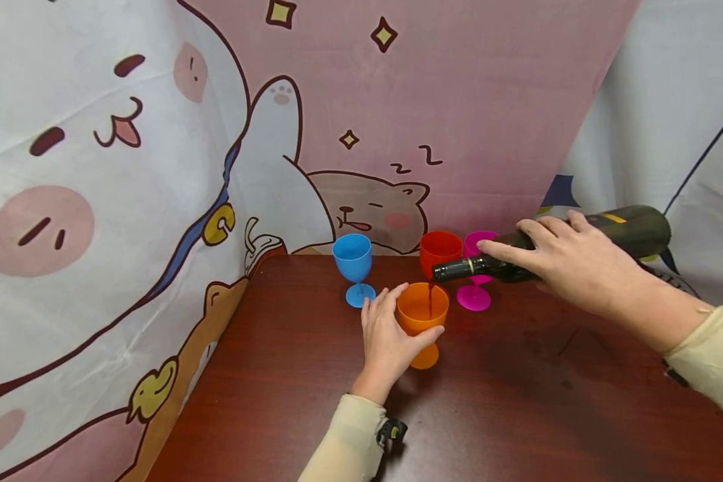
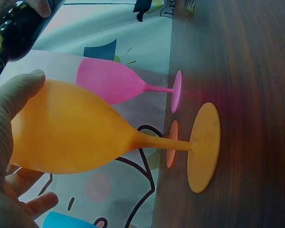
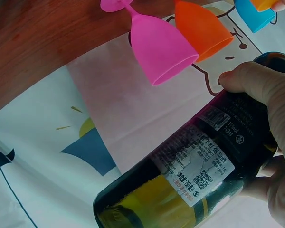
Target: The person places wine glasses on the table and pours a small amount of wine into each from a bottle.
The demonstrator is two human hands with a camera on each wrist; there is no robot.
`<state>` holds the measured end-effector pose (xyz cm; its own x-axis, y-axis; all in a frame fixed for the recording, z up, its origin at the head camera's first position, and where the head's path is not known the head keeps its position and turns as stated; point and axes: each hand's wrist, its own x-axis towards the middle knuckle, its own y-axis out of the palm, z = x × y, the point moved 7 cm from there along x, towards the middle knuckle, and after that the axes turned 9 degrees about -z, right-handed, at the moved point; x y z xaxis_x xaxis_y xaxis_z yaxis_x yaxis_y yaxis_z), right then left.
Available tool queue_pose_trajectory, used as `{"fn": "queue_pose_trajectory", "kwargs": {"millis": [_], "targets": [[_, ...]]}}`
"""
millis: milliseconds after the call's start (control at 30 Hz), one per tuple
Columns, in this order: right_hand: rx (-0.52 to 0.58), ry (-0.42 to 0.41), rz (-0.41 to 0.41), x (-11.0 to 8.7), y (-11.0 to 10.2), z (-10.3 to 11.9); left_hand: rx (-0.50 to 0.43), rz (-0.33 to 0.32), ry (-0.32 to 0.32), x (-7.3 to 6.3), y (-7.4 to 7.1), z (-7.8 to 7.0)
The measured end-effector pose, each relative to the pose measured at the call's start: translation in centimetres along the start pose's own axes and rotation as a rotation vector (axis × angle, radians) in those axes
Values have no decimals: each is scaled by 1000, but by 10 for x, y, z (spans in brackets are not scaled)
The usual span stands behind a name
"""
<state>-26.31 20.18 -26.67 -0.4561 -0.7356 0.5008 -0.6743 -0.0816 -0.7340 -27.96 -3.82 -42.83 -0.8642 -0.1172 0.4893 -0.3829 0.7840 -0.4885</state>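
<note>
An orange goblet (image 1: 423,308) stands upright on the dark wooden table. My left hand (image 1: 391,335) holds its bowl, the thumb on the near side and the fingers round the far left, as the left wrist view also shows. In my right hand (image 1: 578,261) I grip a dark green wine bottle (image 1: 629,231) round its shoulder. The bottle is tipped, its mouth just above the goblet's rim, and a thin stream of red wine (image 1: 431,304) falls into the goblet. A printed label (image 3: 199,166) shows on the bottle in the right wrist view.
Behind the orange goblet stand a blue goblet (image 1: 353,258) on the left, a red goblet (image 1: 440,248) and a magenta goblet (image 1: 473,294) on the right. A cartoon-printed cloth (image 1: 488,100) hangs along the back and sides of the wooden table (image 1: 289,402).
</note>
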Motion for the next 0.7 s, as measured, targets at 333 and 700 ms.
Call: {"fn": "queue_pose_trajectory", "kwargs": {"millis": [333, 700], "targets": [[-3, -17, -14, 1, -1, 1, -5, 3, -6, -1, 0, 0], [7, -23, -11, -2, -1, 4, -2, 1, 3, 0, 0, 1]]}}
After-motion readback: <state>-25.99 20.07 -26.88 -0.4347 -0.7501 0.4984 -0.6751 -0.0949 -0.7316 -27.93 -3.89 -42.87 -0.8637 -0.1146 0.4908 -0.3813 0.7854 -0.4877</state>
